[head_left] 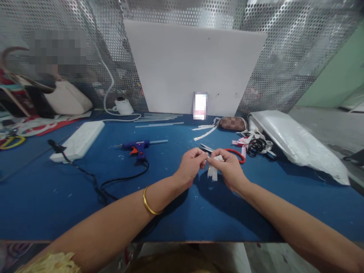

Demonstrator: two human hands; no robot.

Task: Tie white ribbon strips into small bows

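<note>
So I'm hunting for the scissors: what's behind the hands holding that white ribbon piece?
Behind the right hand and left hand lie scissors: red handles and blade tips show; their middle is covered by the hands and the white ribbon piece.

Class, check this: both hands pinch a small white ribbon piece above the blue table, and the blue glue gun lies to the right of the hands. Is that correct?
Not quite. In the head view the blue glue gun lies to the left of the hands, not the right. The left hand and right hand do pinch the small white ribbon piece above the blue table.
</note>
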